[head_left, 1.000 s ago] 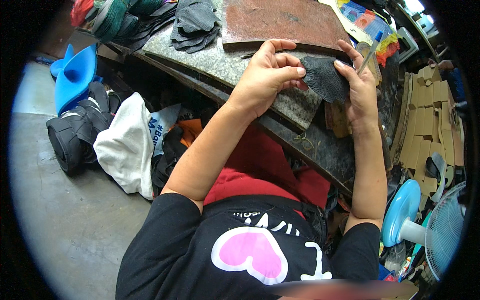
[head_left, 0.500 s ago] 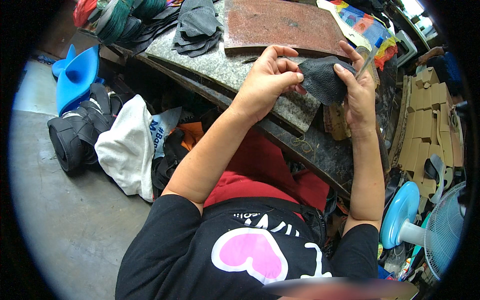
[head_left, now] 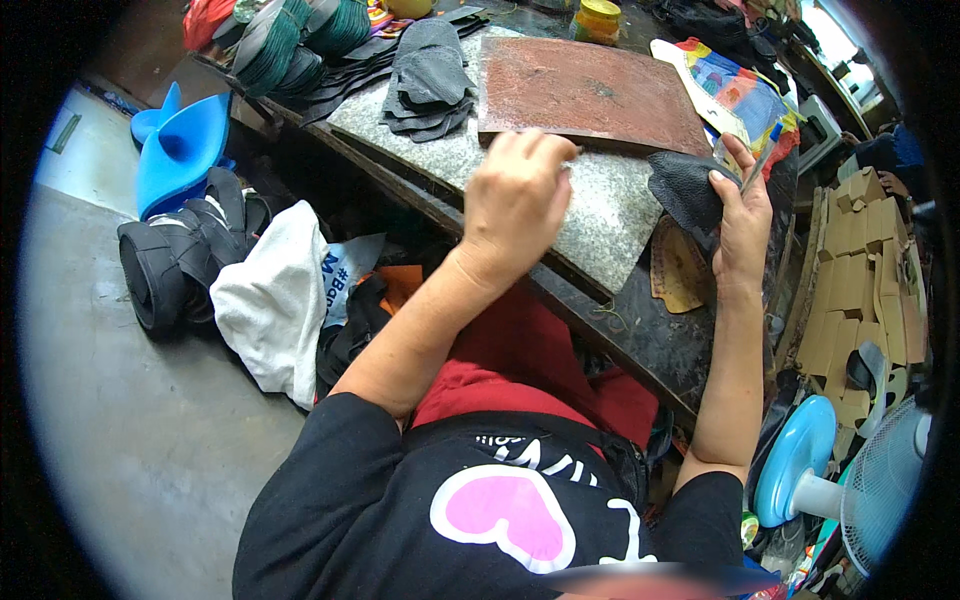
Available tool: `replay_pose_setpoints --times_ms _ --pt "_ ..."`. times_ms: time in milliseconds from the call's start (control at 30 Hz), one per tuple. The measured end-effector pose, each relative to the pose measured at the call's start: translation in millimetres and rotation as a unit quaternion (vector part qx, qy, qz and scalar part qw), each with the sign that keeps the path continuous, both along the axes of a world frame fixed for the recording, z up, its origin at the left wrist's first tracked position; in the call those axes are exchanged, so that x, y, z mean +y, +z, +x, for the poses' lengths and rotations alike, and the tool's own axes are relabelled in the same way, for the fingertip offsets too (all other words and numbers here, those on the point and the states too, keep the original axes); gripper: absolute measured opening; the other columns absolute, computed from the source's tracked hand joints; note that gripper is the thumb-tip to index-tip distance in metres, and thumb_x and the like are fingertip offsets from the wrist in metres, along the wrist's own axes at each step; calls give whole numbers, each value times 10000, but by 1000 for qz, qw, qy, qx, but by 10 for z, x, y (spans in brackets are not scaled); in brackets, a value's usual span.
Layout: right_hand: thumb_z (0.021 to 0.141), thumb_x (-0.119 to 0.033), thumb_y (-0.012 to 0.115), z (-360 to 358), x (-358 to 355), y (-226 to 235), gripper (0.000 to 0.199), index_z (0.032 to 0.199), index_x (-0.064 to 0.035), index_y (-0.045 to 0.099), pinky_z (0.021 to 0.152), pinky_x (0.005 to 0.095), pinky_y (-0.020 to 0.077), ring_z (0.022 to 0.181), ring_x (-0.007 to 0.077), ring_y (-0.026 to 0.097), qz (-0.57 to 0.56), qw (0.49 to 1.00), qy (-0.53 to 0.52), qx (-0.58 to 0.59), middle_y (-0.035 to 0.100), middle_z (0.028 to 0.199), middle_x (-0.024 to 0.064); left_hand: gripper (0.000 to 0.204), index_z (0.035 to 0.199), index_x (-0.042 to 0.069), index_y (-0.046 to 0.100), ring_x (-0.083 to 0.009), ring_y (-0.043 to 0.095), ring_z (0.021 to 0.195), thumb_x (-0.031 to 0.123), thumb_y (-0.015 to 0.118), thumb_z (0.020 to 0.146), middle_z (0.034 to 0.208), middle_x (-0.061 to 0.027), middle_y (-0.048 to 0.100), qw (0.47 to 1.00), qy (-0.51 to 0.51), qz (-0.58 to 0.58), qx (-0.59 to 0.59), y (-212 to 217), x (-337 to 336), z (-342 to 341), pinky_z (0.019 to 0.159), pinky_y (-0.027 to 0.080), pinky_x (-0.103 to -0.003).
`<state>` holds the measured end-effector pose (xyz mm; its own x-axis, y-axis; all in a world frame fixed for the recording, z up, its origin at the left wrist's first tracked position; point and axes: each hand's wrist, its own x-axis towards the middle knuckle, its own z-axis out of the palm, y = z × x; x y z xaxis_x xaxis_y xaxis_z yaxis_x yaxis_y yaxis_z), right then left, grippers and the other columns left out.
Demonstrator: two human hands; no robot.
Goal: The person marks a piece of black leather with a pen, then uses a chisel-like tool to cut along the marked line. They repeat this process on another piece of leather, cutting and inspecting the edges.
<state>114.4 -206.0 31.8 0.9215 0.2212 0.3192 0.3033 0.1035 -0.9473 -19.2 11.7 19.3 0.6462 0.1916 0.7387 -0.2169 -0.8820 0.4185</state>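
Well, your R hand [head_left: 743,222] gripped blk leathery pc [head_left: 688,192]; light hold prob. best; L hand [head_left: 515,205] curled, contents unclear.

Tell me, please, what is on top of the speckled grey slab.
A stack of dark pieces and a reddish-brown board rest on the speckled grey slab. They cover the surface beneath them, and the left hand hides another part, so anything there cannot be seen.
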Motion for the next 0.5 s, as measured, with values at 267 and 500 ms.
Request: replay_pose_setpoints --times_ms 267,500 --pt "835 54 558 -16 56 -76 515 1346 18 501 1031 275 385 1187 137 515 -30 999 16 -7 536 1353 103 94 864 88 681 -275 617 932 148 697 793 920 -81 636 971 103 132 172 -80 235 151 793 521 -380" --pt "887 60 529 -55 40 14 458 1343 10 512 916 263 487 1032 113 607 12 999 19 45 574 1262 71 132 813 62 650 -312 638 864 194 646 814 843 -123 644 986 -52 16 157 83 475 225 787 508 -417"
